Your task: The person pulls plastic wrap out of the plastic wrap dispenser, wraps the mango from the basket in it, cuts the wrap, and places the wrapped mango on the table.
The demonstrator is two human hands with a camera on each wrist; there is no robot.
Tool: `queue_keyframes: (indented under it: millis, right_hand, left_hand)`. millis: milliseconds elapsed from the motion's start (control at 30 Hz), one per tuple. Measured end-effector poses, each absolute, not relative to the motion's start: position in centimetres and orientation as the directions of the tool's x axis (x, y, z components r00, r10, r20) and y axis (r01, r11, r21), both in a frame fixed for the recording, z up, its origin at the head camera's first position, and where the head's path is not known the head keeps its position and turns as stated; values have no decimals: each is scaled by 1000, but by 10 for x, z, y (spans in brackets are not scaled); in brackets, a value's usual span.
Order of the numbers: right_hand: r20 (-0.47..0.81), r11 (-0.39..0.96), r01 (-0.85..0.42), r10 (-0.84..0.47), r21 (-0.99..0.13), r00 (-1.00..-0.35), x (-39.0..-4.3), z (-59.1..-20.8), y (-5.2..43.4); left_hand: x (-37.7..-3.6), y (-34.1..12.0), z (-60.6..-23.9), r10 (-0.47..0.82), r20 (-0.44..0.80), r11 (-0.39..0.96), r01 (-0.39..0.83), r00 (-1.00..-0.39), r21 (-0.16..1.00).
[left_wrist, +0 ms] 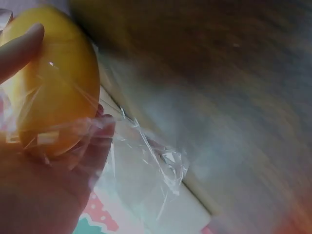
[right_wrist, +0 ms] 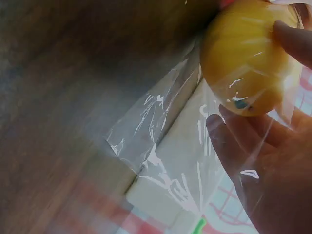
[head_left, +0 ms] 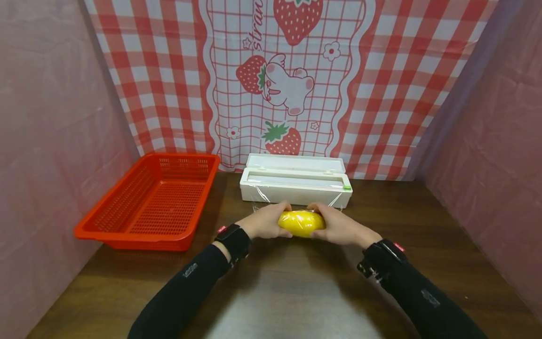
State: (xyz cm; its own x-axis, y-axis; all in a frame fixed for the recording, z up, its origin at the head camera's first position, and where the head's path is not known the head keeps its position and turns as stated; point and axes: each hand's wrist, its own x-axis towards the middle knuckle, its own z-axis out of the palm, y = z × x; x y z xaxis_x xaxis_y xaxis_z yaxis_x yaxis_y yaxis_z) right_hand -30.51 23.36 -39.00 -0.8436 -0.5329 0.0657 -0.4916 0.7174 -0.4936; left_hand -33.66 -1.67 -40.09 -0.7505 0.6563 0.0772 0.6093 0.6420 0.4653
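Note:
A yellow lemon-shaped fruit lies on the dark wooden table, covered in clear cling film. My left hand grips its left end, thumb and fingers curled round it; the fruit fills the left wrist view. My right hand holds the right end of the fruit, fingers under the film. The film runs back to a white cling-film dispenser box with its lid open, just behind the hands.
A red plastic mesh basket sits at the left of the table. A red checked strawberry cloth hangs behind, with pink sheeting on both sides.

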Motion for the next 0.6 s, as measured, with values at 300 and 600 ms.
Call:
queue_keyframes:
  millis: [300,600]
  right_hand:
    - [19,713,-417,-493,-564,-870,-324,-389,241]
    - [27,723,-406,-474,-559,-880,-339,-390,241]
  left_hand:
    - [-353,-15,-395,606,43,700,559,-794,444]
    - [-365,-18,-396,573,9,614,437,-819,657]
